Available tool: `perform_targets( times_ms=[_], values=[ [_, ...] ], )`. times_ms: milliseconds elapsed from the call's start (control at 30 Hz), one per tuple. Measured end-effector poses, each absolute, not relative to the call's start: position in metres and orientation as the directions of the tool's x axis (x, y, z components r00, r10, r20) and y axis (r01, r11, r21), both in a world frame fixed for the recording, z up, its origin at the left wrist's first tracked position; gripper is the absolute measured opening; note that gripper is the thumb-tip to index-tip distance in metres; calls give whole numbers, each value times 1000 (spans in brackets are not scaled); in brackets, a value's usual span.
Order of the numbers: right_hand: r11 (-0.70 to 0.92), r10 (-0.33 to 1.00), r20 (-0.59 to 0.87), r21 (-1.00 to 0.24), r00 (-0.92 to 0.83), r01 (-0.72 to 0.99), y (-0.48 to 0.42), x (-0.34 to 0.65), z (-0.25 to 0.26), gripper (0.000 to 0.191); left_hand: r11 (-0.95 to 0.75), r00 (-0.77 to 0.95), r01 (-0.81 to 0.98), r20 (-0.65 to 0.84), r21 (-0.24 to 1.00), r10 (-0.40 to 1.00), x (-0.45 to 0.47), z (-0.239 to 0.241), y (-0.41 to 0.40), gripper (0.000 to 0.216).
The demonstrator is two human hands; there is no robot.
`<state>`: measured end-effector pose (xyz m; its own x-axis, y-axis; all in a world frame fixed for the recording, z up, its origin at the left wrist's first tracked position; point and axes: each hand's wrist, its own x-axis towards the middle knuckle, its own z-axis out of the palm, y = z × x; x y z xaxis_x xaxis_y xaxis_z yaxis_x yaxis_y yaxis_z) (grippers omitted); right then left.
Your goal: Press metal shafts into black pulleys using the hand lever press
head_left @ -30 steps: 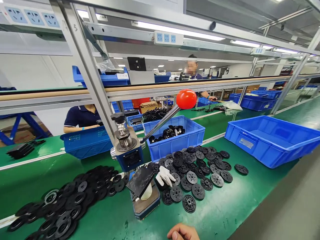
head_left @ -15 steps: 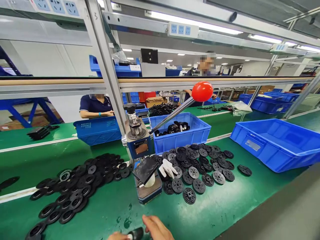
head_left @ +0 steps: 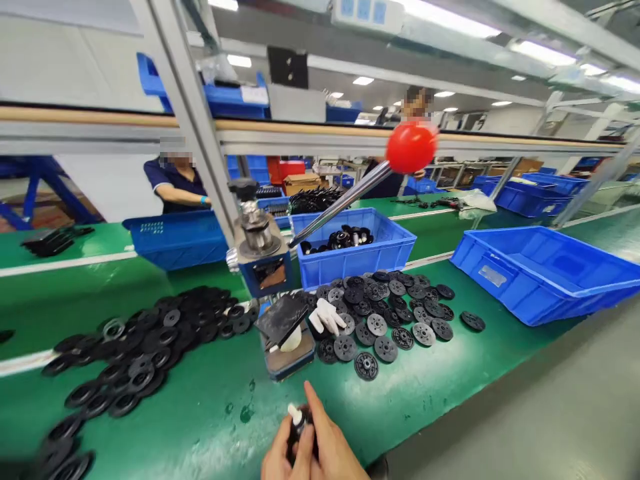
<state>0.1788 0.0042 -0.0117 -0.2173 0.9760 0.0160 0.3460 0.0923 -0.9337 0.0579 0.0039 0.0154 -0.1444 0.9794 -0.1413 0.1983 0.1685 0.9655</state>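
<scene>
"Head camera first, please: what has just changed?"

"Half a second ago, your left hand and your right hand were only partly in view. Now they have come together on the near side of the lever press, and between them is a black part with a white tip."

"And how is the grip of each hand?"

"Your left hand is grasping the black part, with the fingers bent around it. Your right hand lies close against it, and its index finger is stretched forward, toward the press base. Its other fingers are mostly hidden, so I cannot tell whether they also grasp."

"What does this change mean for the work?"

"It seems your attention is on the part itself, and not on the press. You hold the part over the near tabletop. Neither of your hands touches the red ball of the lever, which points up and to the right of the press."

"What else is about the press?"

"To its left you have a heap of black rings. To its right many black discs are spread, and a white glove lies just beside the base. On the base, a dark plate rests tilted. Behind the discs stands a blue crate with black parts; a larger blue crate is farther right."
</scene>
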Motion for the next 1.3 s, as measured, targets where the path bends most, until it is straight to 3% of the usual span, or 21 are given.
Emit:
perform_targets(
  times_ms=[100, 200, 300, 400, 567, 700, 800, 1000, 1300],
  values=[
    [103, 962, 36, -966, -272, 238, -10, 191, 24, 78, 139, -87, 140, -128, 980, 988, 62, 30, 4, 53],
    [98, 955, 25, -967, -296, 236, -6, 208, 41, 71, 75, -73, 123, -66, 990, 995, 57, 45, 10, 40],
    [84, 981, 39, -967, -189, 240, 5, 223, 47, 56, -11, -45, 322, 27, 947, 999, 46, 55, 10, 27],
    [91, 978, 65, -987, -196, 130, 12, 230, 56, 51, -183, 120, 535, 141, 825, 983, 39, 66, 6, 19],
    [17, 957, 21, -1000, -290, -15, 14, 229, 60, 27, -371, 302, 617, 227, 694, 926, 36, 79, 1, 17],
    [-168, 947, -103, -966, -304, -196, 11, 227, 50, 35, -371, 293, 576, 240, 729, 925, 35, 83, -3, 18],
    [-206, 945, -121, -942, -302, -267, 9, 226, 46, 40, -389, 307, 573, 252, 721, 918, 34, 86, -5, 13],
    [-112, 965, -52, -968, -255, -226, 8, 227, 45, 37, -435, 326, 579, 293, 689, 899, 35, 89, -6, 12],
    [21, 978, 60, -982, -201, -187, 4, 226, 45, 29, -240, 221, 572, 135, 784, 966, 42, 93, -8, 11]
  ],
)
